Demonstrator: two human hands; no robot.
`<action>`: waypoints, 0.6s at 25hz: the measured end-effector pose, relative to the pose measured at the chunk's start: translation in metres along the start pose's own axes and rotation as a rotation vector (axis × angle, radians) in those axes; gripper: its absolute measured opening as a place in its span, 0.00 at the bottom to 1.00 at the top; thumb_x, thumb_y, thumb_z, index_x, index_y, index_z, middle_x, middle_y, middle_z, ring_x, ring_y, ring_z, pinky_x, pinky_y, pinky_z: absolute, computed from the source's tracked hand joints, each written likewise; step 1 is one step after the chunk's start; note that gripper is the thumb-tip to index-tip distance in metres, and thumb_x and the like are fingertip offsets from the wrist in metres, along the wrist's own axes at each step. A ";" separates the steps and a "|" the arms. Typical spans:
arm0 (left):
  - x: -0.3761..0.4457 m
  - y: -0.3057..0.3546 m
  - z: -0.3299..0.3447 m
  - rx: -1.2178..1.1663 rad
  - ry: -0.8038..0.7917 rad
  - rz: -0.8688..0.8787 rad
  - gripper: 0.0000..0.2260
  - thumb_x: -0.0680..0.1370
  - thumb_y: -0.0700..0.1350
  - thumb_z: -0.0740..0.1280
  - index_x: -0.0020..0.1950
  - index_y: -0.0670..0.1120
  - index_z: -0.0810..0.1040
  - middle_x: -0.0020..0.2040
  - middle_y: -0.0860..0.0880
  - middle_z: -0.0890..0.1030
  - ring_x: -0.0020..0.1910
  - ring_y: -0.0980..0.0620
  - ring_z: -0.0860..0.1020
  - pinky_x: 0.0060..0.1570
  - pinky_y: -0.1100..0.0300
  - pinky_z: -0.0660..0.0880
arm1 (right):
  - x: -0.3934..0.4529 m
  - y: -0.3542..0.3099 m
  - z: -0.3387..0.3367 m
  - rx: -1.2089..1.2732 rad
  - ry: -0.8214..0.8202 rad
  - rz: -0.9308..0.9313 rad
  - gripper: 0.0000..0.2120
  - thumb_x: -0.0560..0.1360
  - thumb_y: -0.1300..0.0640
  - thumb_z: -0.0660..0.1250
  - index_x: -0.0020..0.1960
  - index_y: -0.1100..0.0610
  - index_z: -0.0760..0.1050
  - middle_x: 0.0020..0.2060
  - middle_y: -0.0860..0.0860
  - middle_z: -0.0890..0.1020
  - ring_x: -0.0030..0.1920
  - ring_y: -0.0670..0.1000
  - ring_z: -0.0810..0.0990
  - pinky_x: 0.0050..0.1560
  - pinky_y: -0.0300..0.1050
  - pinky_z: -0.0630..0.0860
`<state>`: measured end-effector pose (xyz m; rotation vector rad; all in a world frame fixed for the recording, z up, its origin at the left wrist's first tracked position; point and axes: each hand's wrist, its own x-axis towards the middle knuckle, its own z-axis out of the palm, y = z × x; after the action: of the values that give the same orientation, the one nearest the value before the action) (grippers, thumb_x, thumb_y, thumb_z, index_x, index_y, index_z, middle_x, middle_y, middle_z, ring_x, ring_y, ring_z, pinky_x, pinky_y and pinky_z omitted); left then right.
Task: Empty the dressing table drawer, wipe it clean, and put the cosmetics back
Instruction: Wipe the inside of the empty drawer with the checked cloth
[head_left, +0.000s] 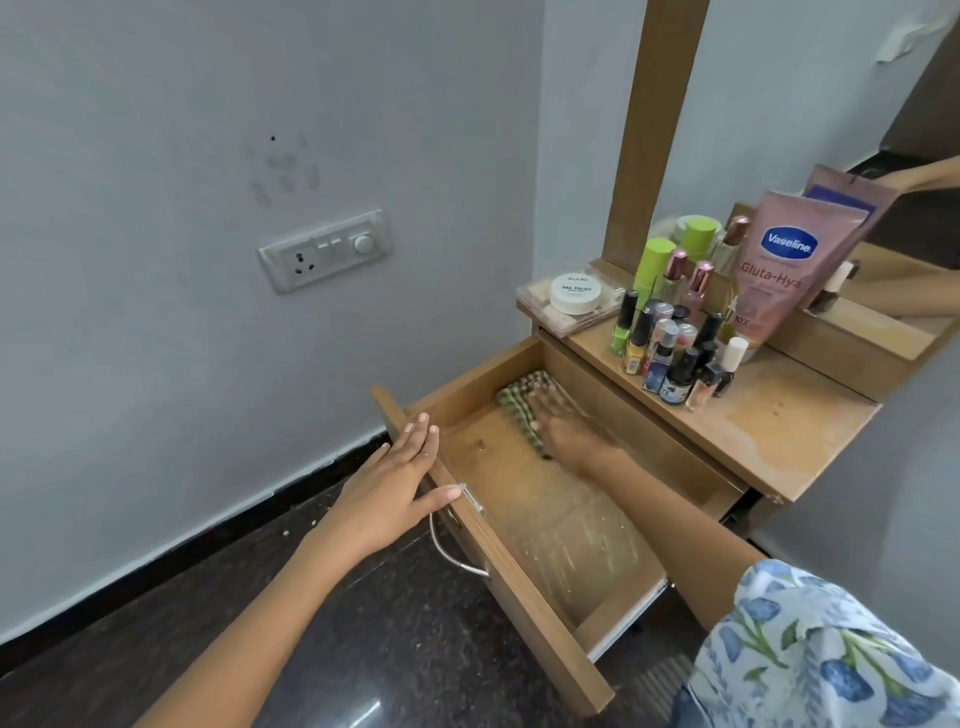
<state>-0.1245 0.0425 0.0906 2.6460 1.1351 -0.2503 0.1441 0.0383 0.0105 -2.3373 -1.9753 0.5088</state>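
The wooden drawer (550, 525) of the dressing table is pulled out, and only a cloth lies inside. My right hand (563, 423) lies flat on a green checked cloth (514, 397) at the drawer's far inner end, blurred by motion. My left hand (400, 480) rests flat on the drawer's front panel, fingers spread, thumb over its top edge by the metal handle (449, 551). The cosmetics stand on the table top (779, 415): several nail polish bottles (670, 348), a pink Vaseline tube (779, 265), green-capped bottles (657, 260) and a white round tub (575, 293).
A mirror (831, 104) in a wooden frame rises behind the cosmetics. A wall socket panel (324, 249) is on the grey wall to the left. Dark polished floor (363, 649) lies under the drawer. My floral sleeve (831, 649) fills the lower right.
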 end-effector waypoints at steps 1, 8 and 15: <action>-0.001 0.000 0.001 0.002 -0.006 -0.001 0.43 0.67 0.70 0.40 0.77 0.48 0.38 0.74 0.52 0.33 0.71 0.60 0.35 0.72 0.58 0.43 | -0.003 -0.003 0.001 0.055 -0.011 -0.001 0.25 0.84 0.57 0.47 0.78 0.56 0.44 0.78 0.52 0.43 0.77 0.51 0.38 0.75 0.48 0.39; -0.004 0.004 0.003 -0.032 -0.013 -0.018 0.40 0.73 0.67 0.45 0.76 0.47 0.37 0.74 0.52 0.33 0.74 0.57 0.36 0.73 0.56 0.44 | -0.021 -0.068 0.036 -0.004 -0.058 -0.360 0.25 0.82 0.55 0.52 0.77 0.53 0.53 0.77 0.49 0.51 0.77 0.50 0.45 0.75 0.55 0.45; 0.000 -0.002 0.004 -0.077 0.007 -0.001 0.43 0.67 0.70 0.41 0.77 0.49 0.39 0.74 0.54 0.33 0.73 0.60 0.36 0.73 0.56 0.46 | -0.012 -0.048 0.018 -0.211 0.100 -0.161 0.25 0.83 0.48 0.42 0.78 0.54 0.47 0.78 0.50 0.50 0.77 0.51 0.44 0.75 0.49 0.44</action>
<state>-0.1259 0.0428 0.0867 2.5811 1.1254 -0.1940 0.0918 0.0328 0.0079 -2.2358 -2.2424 0.1783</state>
